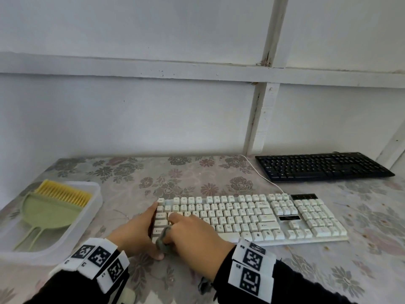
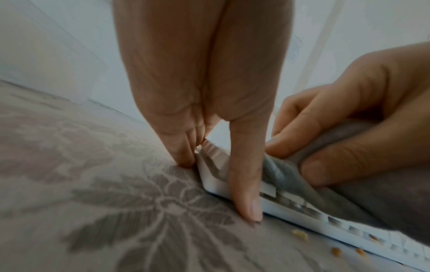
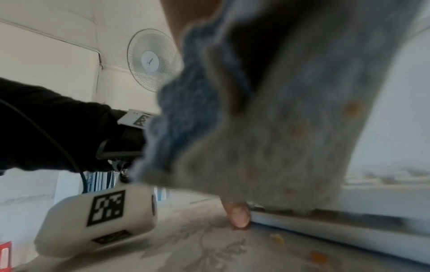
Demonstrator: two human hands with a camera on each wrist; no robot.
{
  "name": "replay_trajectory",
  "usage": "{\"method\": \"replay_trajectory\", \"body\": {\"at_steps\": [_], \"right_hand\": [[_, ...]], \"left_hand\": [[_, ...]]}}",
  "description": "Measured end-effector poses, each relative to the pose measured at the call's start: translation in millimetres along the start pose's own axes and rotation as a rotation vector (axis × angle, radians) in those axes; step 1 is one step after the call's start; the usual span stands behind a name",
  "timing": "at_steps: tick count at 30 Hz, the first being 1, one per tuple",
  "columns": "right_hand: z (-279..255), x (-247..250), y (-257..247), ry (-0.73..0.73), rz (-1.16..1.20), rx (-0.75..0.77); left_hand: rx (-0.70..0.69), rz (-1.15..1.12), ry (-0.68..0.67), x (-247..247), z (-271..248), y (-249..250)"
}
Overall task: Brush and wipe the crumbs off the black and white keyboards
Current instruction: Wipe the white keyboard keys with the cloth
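Observation:
The white keyboard (image 1: pixel 252 218) lies across the middle of the table, and the black keyboard (image 1: pixel 322 166) sits at the back right by the wall. My left hand (image 1: pixel 140 229) braces the white keyboard's left end, straight fingers on the table and thumb (image 2: pixel 246 193) against its front corner. My right hand (image 1: pixel 192 231) grips a grey cloth (image 1: pixel 163 240) and presses it on the left keys. In the left wrist view the cloth (image 2: pixel 286 173) is pinched between thumb and fingers. Orange crumbs (image 2: pixel 300 234) lie on the table beside the keyboard edge (image 2: pixel 291 211), and some cling to the cloth (image 3: pixel 291 138).
A clear plastic tray (image 1: pixel 87 216) at the left holds a green dustpan (image 1: pixel 47 212) and a yellow-bristled brush (image 1: pixel 63 193). A white cable (image 1: pixel 265 178) runs from the white keyboard toward the wall. The floral tablecloth (image 1: pixel 175 176) covers the table. A fan (image 3: pixel 152 58) shows behind.

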State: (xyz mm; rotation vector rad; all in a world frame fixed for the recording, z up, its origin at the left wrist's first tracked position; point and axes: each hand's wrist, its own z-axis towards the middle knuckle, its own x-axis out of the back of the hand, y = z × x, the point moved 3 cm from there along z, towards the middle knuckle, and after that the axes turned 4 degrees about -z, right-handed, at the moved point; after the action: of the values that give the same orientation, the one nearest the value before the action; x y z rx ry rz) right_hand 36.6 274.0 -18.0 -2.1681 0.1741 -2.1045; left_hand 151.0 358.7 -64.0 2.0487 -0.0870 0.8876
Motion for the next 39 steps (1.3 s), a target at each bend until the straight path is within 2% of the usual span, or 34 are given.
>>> {"method": "replay_trajectory", "body": {"at_steps": [5,16,20,24,29,32,35,39], "right_hand": [[-18.2,2.9,25.0,0.005,0.070,-0.067],[-91.4,25.0,108.1,-0.060,0.015,-0.245],[-95.0,37.5,121.5,-0.005,-0.037,-0.303],[-79.2,42.8,100.0,0.038,0.053,-0.184],[-35.3,38.0,34.4,0.045,0.142,0.093],[-1.1,25.4,6.5,0.025,0.103,0.112],[15.1,11.1,-7.3,-0.027,0.032,0.098],[10.5,6.6,-4.6,-0.015,-0.004,0.047]], "left_hand": [[-0.011,-0.113,-0.029,-1.0,1.9,-3.6],[0.018,-0.062,-0.033,-1.7,-0.4,2.6],[0.039,-0.099,-0.032,-2.4,1.6,-1.9],[0.042,-0.109,-0.029,-2.9,2.2,-2.3],[0.013,-0.161,-0.041,-2.3,3.0,-4.6],[-0.026,-0.079,-0.015,-1.5,2.6,-1.7],[-0.003,0.060,0.010,-2.5,1.5,2.9],[0.024,-0.007,0.017,-3.4,1.6,2.6]]}}
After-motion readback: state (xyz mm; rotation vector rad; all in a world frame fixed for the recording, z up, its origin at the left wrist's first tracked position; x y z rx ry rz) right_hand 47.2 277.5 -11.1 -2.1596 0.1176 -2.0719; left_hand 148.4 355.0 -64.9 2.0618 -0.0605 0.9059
